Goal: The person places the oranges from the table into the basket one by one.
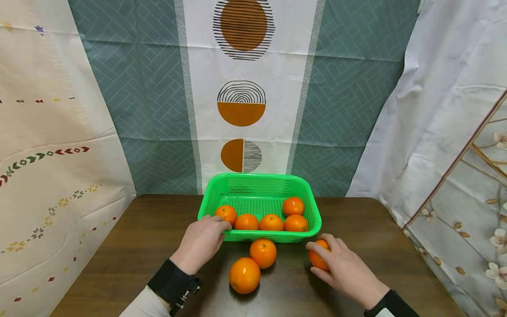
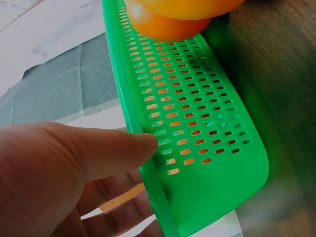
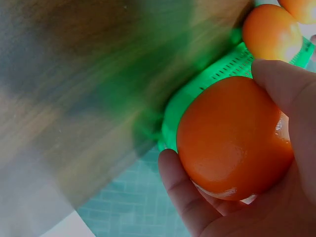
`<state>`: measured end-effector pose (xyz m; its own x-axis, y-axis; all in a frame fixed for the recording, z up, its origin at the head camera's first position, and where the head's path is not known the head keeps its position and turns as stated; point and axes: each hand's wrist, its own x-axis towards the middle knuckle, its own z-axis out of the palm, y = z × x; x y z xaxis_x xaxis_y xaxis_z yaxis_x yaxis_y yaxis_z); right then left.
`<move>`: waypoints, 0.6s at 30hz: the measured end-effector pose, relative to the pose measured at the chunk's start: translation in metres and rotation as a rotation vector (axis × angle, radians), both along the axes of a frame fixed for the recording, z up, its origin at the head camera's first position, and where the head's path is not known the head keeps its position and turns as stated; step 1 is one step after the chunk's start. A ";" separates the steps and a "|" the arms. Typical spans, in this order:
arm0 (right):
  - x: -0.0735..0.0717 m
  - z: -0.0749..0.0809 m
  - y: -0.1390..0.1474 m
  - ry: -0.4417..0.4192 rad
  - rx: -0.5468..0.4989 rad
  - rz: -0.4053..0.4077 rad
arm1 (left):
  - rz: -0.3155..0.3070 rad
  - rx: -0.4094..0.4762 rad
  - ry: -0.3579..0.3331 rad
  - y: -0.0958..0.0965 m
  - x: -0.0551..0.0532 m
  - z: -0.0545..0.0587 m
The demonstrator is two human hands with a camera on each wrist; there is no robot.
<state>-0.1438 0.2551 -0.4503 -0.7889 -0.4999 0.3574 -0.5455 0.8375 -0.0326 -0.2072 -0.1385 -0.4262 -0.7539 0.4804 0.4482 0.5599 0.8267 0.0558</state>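
Note:
A green plastic basket (image 1: 261, 237) with perforated walls stands at the table's far edge with several oranges inside, most along its near side. My left hand (image 1: 203, 240) grips its near-left rim, thumb (image 2: 118, 150) on the outer wall and fingers over the inner side, close to an orange (image 1: 225, 214) in the corner. My right hand (image 1: 344, 268) holds an orange (image 3: 234, 140) between thumb and fingers, just right of the basket's near corner. Two more oranges lie on the table in front of the basket, a nearer one (image 1: 244, 275) and one behind it (image 1: 263, 253).
The dark wooden table (image 1: 130, 246) ends right behind the basket. A grey-green and white patterned cloth (image 1: 245, 70) hangs behind it. Pale patterned cloths hang at the left (image 1: 59, 176) and right (image 1: 435, 154).

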 end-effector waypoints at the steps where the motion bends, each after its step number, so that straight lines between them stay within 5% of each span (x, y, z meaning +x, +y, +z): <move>1: 0.001 0.001 0.000 0.007 -0.002 0.003 | 0.001 0.000 -0.001 0.000 0.000 0.000; 18: 0.004 0.027 -0.010 0.110 -0.028 0.071 | -0.003 0.009 -0.004 0.000 0.001 0.001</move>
